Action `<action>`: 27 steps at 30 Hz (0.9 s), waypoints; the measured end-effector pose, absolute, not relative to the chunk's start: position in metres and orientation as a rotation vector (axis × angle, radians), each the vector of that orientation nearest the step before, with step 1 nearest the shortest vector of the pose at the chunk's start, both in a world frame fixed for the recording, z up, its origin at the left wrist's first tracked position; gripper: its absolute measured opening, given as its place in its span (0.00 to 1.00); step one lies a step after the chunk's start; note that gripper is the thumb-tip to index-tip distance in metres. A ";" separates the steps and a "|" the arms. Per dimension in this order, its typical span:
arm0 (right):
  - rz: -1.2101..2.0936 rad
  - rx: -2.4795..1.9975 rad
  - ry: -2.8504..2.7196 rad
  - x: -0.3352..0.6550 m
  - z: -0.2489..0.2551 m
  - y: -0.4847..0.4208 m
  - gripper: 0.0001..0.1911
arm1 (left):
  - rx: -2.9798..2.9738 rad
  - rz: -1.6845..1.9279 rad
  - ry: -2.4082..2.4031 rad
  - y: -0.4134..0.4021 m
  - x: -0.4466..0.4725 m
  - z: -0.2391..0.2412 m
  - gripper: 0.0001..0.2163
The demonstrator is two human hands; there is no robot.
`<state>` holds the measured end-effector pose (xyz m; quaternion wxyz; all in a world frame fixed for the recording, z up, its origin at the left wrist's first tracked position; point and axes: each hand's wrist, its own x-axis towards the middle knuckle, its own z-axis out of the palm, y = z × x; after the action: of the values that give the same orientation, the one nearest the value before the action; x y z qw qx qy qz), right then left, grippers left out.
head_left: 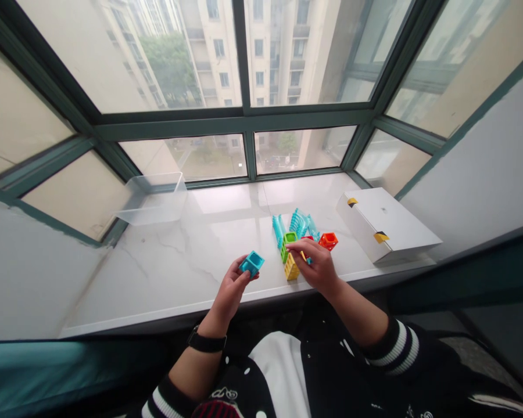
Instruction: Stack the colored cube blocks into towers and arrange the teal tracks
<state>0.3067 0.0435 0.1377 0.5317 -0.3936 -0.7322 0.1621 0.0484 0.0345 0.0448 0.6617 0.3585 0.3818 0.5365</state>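
- Blue cube block (251,262), head view: pinched in the fingers (240,275) of the left hand (229,293) and held just above the front part of the window sill (178,255), open face turned up.
- A green block (289,238) stands on a yellow block (292,269) as a short upright stack. The right hand (319,267) is on it, its fingers closed narrowly on the green block.
- The stack lies just to the right of the left hand's block, near but not touching. The right hand is already at the stack.
- Behind the stack are teal ribbed track pieces (297,223) and an orange block (328,240).
- A white box (386,223) lies further right, and a clear plastic tub (154,200) sits far left.
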 end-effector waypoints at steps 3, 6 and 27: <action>0.452 -0.910 -1.817 0.288 0.138 0.037 0.15 | 0.863 1.232 0.811 0.029 0.057 0.066 0.28; 0.533 -0.941 -1.873 0.275 0.136 0.033 0.25 | 0.906 1.263 0.767 0.024 0.064 0.080 0.26; 0.625 -0.897 -1.908 0.277 0.141 0.024 0.23 | 1.254 1.247 0.786 0.015 0.063 0.099 0.26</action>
<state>0.2772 0.0245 0.1412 0.4541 -0.3635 -0.7729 0.2533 0.0629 0.0153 0.0990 0.5671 0.5338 0.3344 0.5307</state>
